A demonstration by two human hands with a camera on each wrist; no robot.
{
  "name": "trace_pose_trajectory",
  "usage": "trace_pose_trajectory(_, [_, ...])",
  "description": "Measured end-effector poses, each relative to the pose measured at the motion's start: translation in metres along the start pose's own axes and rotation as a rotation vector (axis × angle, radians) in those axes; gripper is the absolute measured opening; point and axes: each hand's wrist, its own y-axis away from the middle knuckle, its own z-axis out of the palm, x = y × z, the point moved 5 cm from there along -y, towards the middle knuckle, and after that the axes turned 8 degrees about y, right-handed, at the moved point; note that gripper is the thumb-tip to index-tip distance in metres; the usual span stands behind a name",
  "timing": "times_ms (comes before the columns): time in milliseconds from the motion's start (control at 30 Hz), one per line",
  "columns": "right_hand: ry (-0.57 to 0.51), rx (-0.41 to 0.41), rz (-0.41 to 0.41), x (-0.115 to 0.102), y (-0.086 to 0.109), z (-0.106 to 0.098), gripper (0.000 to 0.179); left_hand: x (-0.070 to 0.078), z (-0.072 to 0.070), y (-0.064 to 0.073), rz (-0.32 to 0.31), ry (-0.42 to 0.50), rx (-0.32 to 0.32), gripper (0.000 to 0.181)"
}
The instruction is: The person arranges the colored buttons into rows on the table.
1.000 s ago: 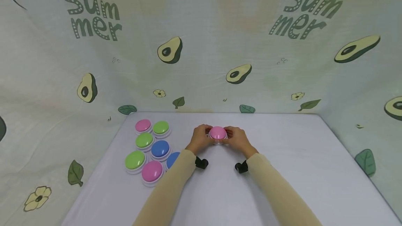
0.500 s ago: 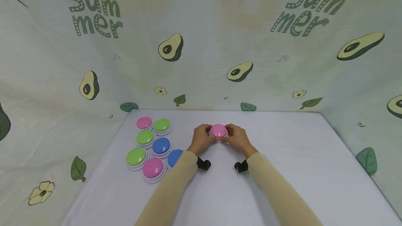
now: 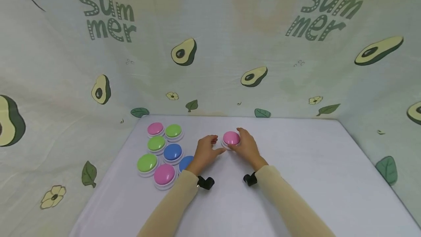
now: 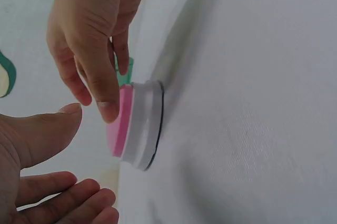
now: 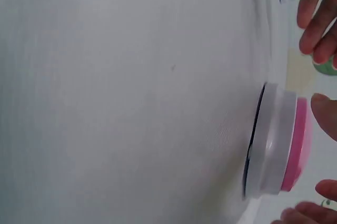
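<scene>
A pink push button (image 3: 231, 138) with a domed top and white base sits upright at the middle back of the white table. My right hand (image 3: 247, 150) is around its right side, thumb near the dome's front edge and fingers behind, spread rather than gripping. In the left wrist view, the right thumb (image 4: 100, 87) overlaps the pink dome. My left hand (image 3: 205, 153) is to the button's left, apart from it, thumb and fingers spread. The right wrist view shows the button's base (image 5: 269, 139) flat on the table, with the left fingers (image 5: 316, 29) away from it.
Several more push buttons stand grouped on the left: pink (image 3: 164, 174), green (image 3: 147, 162) and blue (image 3: 172, 152). The left sleeve (image 3: 174, 200) partly covers another blue button (image 3: 186, 163). A patterned cloth (image 3: 210, 46) hangs behind the white table (image 3: 329, 178).
Both hands were at the pink button's sides. The left hand has let go and moved left; the right hand's fingers have loosened around it. The head view has shifted slightly.
</scene>
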Motion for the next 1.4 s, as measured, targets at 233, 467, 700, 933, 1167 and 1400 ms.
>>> trace_pose_trajectory(233, [0.042,0.123,-0.122,-0.038,0.014,-0.001,0.082,0.002,-0.036,0.034,-0.013,-0.067,-0.009,0.056])
trace_pose_trajectory(467, [0.008,0.034,-0.26,-0.077,0.031,0.014,0.082,-0.01,-0.068,0.06,-0.075,-0.175,-0.019,0.061])
trace_pose_trajectory(700, [-0.025,-0.102,-0.318,-0.098,0.041,0.038,0.08,-0.023,-0.085,0.072,-0.12,-0.223,-0.059,0.065])
trace_pose_trajectory(933, [-0.057,-0.18,-0.356,-0.108,0.05,0.054,0.077,-0.03,-0.091,0.077,-0.102,-0.302,-0.085,0.067])
trace_pose_trajectory(1167, [-0.088,-0.234,-0.375,-0.112,0.057,0.062,0.073,-0.031,-0.093,0.082,-0.098,-0.311,-0.123,0.069])
trace_pose_trajectory(1400, [-0.076,-0.261,-0.413,-0.114,0.062,0.065,0.067,-0.035,-0.095,0.082,-0.103,-0.298,-0.129,0.074])
